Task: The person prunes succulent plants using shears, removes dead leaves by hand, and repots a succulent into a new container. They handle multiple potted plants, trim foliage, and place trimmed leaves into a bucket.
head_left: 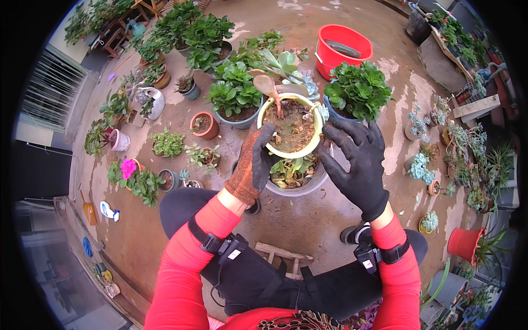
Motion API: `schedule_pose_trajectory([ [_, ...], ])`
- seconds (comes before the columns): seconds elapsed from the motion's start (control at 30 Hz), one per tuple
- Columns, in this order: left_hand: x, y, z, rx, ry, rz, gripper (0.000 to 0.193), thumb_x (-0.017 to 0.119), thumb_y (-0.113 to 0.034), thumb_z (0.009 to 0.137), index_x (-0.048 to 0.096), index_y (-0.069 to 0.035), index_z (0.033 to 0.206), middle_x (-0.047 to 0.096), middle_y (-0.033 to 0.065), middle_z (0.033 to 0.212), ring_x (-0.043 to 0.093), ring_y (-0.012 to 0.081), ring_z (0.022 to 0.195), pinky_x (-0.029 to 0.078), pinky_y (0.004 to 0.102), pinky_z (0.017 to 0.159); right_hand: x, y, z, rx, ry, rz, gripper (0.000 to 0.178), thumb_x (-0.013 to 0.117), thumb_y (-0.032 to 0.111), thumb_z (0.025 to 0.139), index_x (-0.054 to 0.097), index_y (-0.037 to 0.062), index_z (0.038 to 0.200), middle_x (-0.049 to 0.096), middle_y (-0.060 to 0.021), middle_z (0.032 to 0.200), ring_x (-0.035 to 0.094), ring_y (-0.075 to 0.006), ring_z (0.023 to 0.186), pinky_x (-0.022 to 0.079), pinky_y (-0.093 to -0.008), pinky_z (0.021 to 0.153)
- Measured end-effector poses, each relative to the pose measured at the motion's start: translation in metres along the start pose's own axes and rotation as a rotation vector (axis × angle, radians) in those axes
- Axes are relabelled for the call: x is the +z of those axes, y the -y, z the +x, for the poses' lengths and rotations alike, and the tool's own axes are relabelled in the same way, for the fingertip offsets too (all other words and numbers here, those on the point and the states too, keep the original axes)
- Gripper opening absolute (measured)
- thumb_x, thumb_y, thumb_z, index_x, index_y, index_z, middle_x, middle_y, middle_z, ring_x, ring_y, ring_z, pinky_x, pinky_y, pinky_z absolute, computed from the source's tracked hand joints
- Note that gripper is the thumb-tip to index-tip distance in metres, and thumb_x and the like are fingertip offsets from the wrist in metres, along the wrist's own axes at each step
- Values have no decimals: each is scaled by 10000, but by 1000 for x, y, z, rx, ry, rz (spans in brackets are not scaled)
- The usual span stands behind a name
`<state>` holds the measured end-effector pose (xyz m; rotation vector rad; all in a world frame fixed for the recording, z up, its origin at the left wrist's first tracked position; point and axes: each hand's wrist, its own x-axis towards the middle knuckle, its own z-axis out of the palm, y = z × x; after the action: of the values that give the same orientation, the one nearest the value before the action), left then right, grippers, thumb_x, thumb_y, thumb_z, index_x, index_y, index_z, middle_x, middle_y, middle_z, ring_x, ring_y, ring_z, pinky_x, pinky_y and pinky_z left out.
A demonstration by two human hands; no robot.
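Head view: the person sits on a low wooden stool (283, 256) on a concrete yard floor (308, 214), crowded with potted plants along its far and side edges. The left hand (252, 165), in a brown knitted glove, grips the near-left rim of a pale yellow pot (264, 118), its fingers (263, 137) curled over the lip. The right hand (357, 165), in a black glove, is spread open just beside the pot's right wall; whether its fingers (341, 132) actually press the wall cannot be told from here. The pot is held up above a wide grey bowl (308, 184) of leafy cuttings that stands on the floor between the knees. It is filled with brown soil, and a succulent (269, 85) with a pinkish paddle leaf rises at its far rim.

Judging from this, the step in hand is steadying or turning the filled pot, with the planting itself seemingly done. The next move would call for a firm two-sided hold, keeping the pot level so the soil stays in and the stem is not knocked.

The pot's underside is hidden, so it may be resting on the grey bowl rather than lifted. The bowl's contents are partly covered. A red bucket (341, 47) stands beyond; what lies inside it is hard to make out.
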<state>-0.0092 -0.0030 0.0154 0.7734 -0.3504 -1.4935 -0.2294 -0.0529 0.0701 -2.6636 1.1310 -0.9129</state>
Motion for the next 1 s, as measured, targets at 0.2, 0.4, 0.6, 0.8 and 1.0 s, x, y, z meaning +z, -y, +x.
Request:
schedule_pose_trajectory([
  [0.2,0,-1,0,20,-20,2,576,585,-246,999,345,-108,1505,520,81,1376,561,201,1231,494,390,1041,4,-3,4,-19,-12,51,337,746,247,830,701,135,1144,639,-83,1242,569,-298,1162,343,-471,1080],
  [0.4,7,4,-4,-2,23,33,578,595,-255,996,351,-97,1496,545,83,1345,565,178,1218,502,362,1018,5,-2,9,-21,-84,22,305,731,175,836,704,110,1133,629,-129,1284,581,-340,1171,428,-451,1011],
  [0.6,17,20,-11,-70,26,197,593,604,-277,987,349,-124,1501,546,51,1311,562,147,1196,503,345,1004,12,7,12,2,-64,-115,329,718,233,824,708,132,1138,486,-122,1474,436,-354,1340,316,-500,1108],
  [0.8,18,26,-14,-6,136,203,609,596,-273,988,333,-115,1514,525,57,1343,559,157,1201,510,341,993,11,5,8,-26,-29,-118,321,713,208,811,697,120,1119,478,-133,1481,427,-375,1350,305,-509,1118],
  [1.0,20,22,-14,-64,113,148,634,585,-210,980,297,-93,1532,460,85,1439,507,193,1278,426,376,1082,4,0,3,14,-19,37,341,733,221,780,686,106,1097,471,-148,1486,386,-399,1381,311,-528,1115],
])
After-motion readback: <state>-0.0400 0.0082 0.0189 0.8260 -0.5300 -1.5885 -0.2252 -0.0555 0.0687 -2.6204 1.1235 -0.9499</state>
